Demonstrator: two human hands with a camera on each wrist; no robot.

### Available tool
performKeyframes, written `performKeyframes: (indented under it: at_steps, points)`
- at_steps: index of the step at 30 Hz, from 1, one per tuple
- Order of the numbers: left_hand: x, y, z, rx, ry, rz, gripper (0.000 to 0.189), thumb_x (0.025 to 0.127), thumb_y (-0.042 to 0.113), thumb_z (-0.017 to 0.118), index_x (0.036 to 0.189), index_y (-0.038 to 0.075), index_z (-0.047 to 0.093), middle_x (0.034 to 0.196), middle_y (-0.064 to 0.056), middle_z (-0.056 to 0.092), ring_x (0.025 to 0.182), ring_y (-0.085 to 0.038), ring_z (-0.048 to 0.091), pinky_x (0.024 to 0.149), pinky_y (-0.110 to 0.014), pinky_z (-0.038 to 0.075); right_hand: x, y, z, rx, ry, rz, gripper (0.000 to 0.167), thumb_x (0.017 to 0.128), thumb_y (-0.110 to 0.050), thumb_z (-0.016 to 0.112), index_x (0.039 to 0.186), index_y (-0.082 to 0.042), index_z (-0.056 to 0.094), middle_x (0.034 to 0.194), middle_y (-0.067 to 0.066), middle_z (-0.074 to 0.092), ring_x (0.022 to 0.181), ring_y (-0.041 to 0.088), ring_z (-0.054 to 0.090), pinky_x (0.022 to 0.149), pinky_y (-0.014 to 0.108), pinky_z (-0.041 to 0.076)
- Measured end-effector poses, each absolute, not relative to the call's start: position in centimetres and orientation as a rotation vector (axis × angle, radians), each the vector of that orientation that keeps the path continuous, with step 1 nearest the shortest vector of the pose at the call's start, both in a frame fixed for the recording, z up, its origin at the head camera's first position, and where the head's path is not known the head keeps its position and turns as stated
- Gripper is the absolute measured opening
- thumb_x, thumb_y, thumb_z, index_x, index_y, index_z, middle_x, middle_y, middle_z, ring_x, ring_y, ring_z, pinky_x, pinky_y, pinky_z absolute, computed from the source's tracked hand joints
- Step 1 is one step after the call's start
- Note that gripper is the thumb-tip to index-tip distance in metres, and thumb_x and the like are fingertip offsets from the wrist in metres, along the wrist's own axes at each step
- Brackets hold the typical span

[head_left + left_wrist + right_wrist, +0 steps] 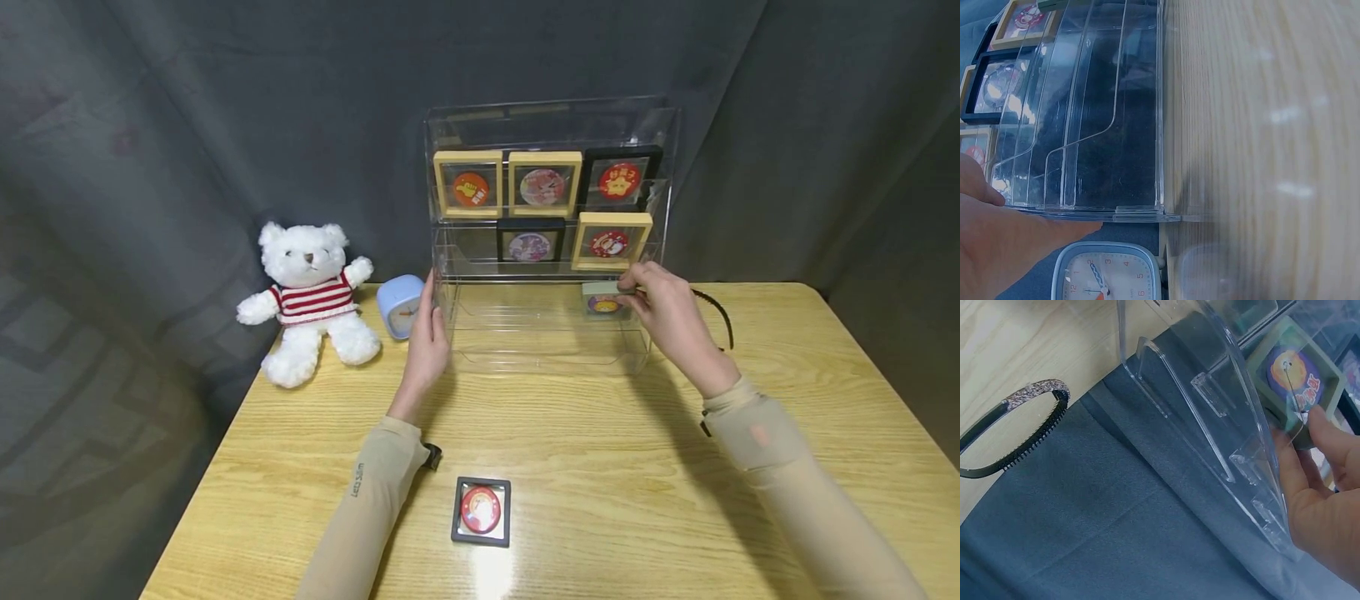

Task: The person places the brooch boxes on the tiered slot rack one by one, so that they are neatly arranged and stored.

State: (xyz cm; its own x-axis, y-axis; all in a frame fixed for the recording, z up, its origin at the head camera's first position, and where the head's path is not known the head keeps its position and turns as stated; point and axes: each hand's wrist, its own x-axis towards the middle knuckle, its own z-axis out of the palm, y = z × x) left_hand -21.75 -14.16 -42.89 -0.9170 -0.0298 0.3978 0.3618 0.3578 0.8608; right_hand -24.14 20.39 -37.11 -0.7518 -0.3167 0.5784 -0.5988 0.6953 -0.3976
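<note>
My right hand (667,312) pinches a grey-green square frame (1259,361) by its edge, thumb on one side and fingers on the other. Inside it is a purple badge with a yellow figure. This frame is at the lower right of a clear acrylic display stand (540,360). Against the stand's left side rests my left hand (427,346), its fingers fairly straight along the outer wall. Higher tiers bear light wood frames (468,156) and black frames (531,223), each with a round badge. A black frame (482,541) with a red badge lies flat on the table.
Beside the left hand stands a blue alarm clock (397,293). A white teddy bear (307,258) in a striped sweater sits further left. Behind the stand's right side lies a black headband (1038,392) with a glittery part. Dark curtain (300,100) hangs behind the wooden table (637,517).
</note>
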Motion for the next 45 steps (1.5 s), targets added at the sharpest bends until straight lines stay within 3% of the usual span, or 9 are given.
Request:
performKeyframes:
  at_steps: [16, 30, 35, 41, 45]
  points:
    - [-21.8, -14.2, -43.0, -0.285, -2.277, -1.569, 0.058, 0.115, -0.002, 0.028, 0.172, 0.004, 0.016, 0.175, -0.018, 0.022, 0.160, -0.032, 0.024, 0.130, -0.043, 0.023, -23.8, 20.2, -37.2, 0.724, -2.439, 0.754, 0.023, 0.087, 0.015, 0.080, 0.098, 0.004, 0.062, 0.098, 0.023, 0.068, 0.088, 0.040, 0.069, 0.069, 0.053, 0.059]
    - [-21.7, -14.2, -43.0, -0.286, -2.288, -1.578, 0.058, 0.116, 0.000, 0.028, 0.172, 0.006, 0.014, 0.176, -0.017, 0.021, 0.160, -0.032, 0.024, 0.129, -0.047, 0.025, -23.1, 20.3, -36.9, 0.719, -2.438, 0.767, 0.027, 0.089, 0.013, 0.080, 0.107, 0.005, 0.061, 0.102, 0.025, 0.066, 0.093, 0.043, 0.068, 0.075, 0.056, 0.061]
    - [-21.7, -14.1, -42.9, -0.281, -2.292, -1.584, 0.059, 0.116, 0.001, 0.028, 0.173, 0.006, 0.014, 0.176, -0.017, 0.021, 0.160, -0.032, 0.024, 0.129, -0.048, 0.026, -22.1, 20.1, -36.4, 0.712, -2.459, 0.751, 0.031, 0.090, 0.013, 0.079, 0.115, 0.006, 0.062, 0.110, 0.027, 0.066, 0.103, 0.046, 0.066, 0.078, 0.058, 0.059]
    - [-21.7, -14.1, -42.9, -0.273, -2.284, -1.570, 0.059, 0.115, -0.001, 0.029, 0.172, 0.004, 0.016, 0.175, -0.018, 0.022, 0.160, -0.033, 0.024, 0.130, -0.045, 0.025, -20.0, 18.9, -36.0, 0.727, -2.427, 0.797, 0.028, 0.093, 0.007, 0.079, 0.118, 0.004, 0.066, 0.110, 0.024, 0.068, 0.096, 0.042, 0.067, 0.076, 0.055, 0.058]
    - [-21.6, -14.1, -42.9, -0.268, -2.285, -1.571, 0.058, 0.115, -0.002, 0.029, 0.172, 0.004, 0.017, 0.175, -0.018, 0.022, 0.160, -0.033, 0.024, 0.130, -0.045, 0.025, -18.4, 17.7, -36.6, 0.772, -2.397, 0.898, 0.025, 0.095, 0.008, 0.077, 0.119, 0.005, 0.068, 0.111, 0.023, 0.072, 0.098, 0.041, 0.071, 0.083, 0.054, 0.060]
